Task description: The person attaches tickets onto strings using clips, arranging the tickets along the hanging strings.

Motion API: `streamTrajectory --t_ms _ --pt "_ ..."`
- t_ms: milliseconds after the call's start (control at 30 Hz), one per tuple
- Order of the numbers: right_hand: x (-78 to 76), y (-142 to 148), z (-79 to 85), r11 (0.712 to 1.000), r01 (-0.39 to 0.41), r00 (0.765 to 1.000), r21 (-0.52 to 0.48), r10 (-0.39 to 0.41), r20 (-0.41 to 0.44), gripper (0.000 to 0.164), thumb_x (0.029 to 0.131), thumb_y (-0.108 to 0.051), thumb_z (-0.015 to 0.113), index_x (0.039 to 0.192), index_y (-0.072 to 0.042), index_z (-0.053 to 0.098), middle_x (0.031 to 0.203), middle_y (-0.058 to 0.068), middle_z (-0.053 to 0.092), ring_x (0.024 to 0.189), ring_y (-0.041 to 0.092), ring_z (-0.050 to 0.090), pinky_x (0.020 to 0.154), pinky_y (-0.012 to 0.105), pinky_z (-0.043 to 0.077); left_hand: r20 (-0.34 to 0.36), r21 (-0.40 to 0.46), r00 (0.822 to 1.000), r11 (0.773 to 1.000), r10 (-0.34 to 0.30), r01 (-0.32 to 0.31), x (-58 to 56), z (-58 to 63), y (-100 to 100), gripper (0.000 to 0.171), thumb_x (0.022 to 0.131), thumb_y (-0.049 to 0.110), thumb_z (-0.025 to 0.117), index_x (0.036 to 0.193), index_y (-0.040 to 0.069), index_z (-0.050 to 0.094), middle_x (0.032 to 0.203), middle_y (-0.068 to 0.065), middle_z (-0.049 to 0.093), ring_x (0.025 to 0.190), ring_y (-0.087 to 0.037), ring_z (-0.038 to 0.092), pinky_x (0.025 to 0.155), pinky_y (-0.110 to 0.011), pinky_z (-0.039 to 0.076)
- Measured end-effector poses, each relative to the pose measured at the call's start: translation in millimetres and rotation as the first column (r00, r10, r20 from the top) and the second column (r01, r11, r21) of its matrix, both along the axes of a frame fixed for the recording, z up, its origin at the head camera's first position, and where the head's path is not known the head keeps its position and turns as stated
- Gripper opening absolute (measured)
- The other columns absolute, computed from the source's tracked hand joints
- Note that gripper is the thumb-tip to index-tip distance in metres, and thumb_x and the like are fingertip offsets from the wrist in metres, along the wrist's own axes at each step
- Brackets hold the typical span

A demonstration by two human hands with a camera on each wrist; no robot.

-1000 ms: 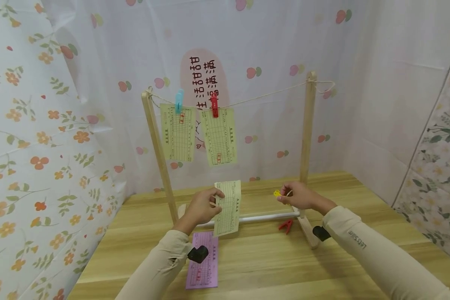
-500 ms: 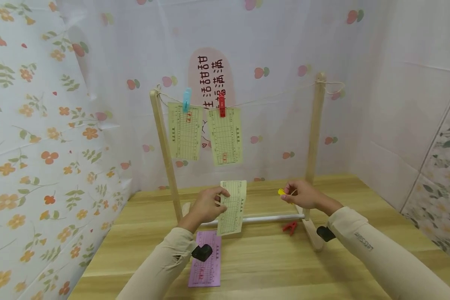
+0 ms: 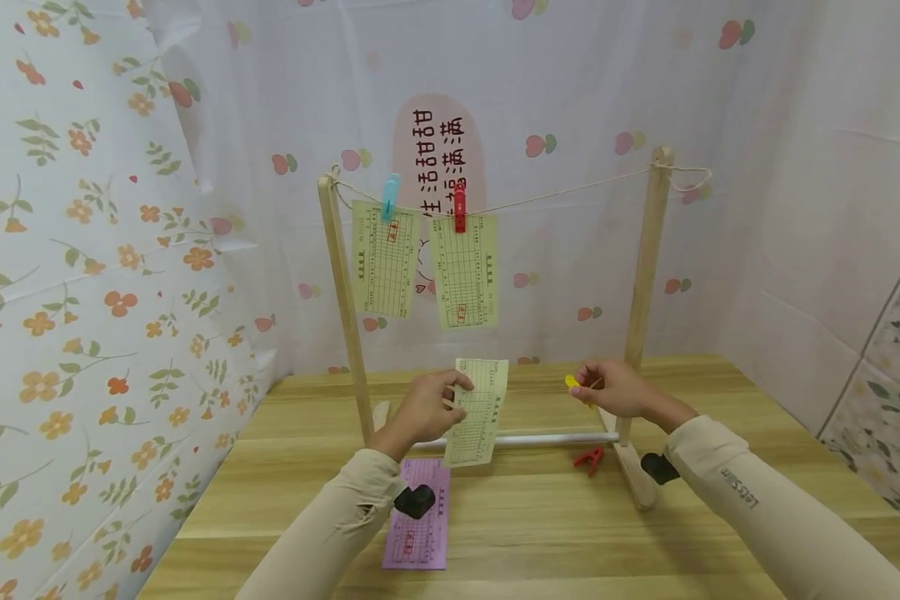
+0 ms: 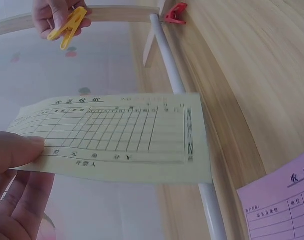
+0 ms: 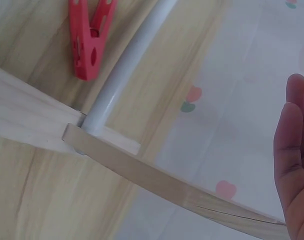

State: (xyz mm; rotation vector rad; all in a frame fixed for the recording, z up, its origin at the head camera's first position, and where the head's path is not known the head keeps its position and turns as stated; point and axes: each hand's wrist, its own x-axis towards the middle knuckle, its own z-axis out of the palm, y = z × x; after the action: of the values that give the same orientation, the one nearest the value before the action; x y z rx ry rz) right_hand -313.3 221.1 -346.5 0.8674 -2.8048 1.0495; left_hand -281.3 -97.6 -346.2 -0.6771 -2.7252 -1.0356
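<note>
My left hand [image 3: 429,406] pinches a pale yellow-green receipt slip [image 3: 480,417] by its left edge, thumb on one face and fingers behind. It is held up over the table, below the string. My right hand [image 3: 617,388] pinches a yellow clothespin [image 4: 69,27] beside the right post. In the right wrist view only a sliver of that clothespin shows past the fingertips. Two similar slips hang from the string [image 3: 562,191]: the left slip [image 3: 385,262] under a light blue clothespin [image 3: 390,197], the other slip [image 3: 465,275] under a red clothespin [image 3: 460,206].
A purple receipt slip [image 3: 420,533] lies on the wooden table [image 3: 540,525] under my left forearm. A second red clothespin [image 3: 589,459] lies by the rack's right foot [image 3: 633,475]. Wooden posts [image 3: 647,292] carry the string, and a white rod [image 3: 555,438] joins them low down.
The head view has turned slightly left, so the whole scene sits further right. Both hands keep their holds on the slip and the yellow clothespin, with little movement of their own.
</note>
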Motion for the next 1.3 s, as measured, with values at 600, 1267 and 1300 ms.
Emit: streamTrajectory --t_ms 600,1267,1300 --pt "-2.2 -3.8 21.3 1.000 0.008 0.999 -0.009 -0.009 -0.050 0.015 0.087 -0.016 0.062 0.081 -0.006 0.051 0.077 0.001 0.059 0.073 0.015 0.059 0.068 0.033 0.048 -0.061 0.053 0.997 0.998 -0.041 0.044 1.8 9.5 11.6 0.030 0.075 -0.001 0.068 0.101 0.013 0.062 0.102 -0.003 0.058 0.080 -0.013 0.056 0.062 -0.022 0.049" --pt "-3.3 -6.7 43.9 1.000 -0.006 0.998 0.004 0.006 -0.061 0.016 0.088 -0.019 0.061 0.083 -0.006 0.053 0.082 0.003 0.059 0.081 0.022 0.061 0.074 0.039 0.050 -0.102 0.052 0.994 0.997 -0.047 0.052 1.8 25.2 14.6 0.028 0.075 -0.001 0.067 0.100 0.012 0.063 0.099 -0.002 0.059 0.079 -0.013 0.057 0.062 -0.021 0.049" --pt "-3.4 -6.7 45.8 1.000 -0.006 0.998 0.007 0.006 -0.064 0.015 0.088 -0.018 0.061 0.084 -0.006 0.053 0.082 0.004 0.059 0.081 0.022 0.060 0.074 0.039 0.050 -0.104 0.052 0.993 0.997 -0.048 0.053 1.6 25.9 14.8 0.028 0.075 -0.001 0.067 0.100 0.012 0.063 0.098 -0.003 0.060 0.079 -0.013 0.057 0.062 -0.021 0.049"
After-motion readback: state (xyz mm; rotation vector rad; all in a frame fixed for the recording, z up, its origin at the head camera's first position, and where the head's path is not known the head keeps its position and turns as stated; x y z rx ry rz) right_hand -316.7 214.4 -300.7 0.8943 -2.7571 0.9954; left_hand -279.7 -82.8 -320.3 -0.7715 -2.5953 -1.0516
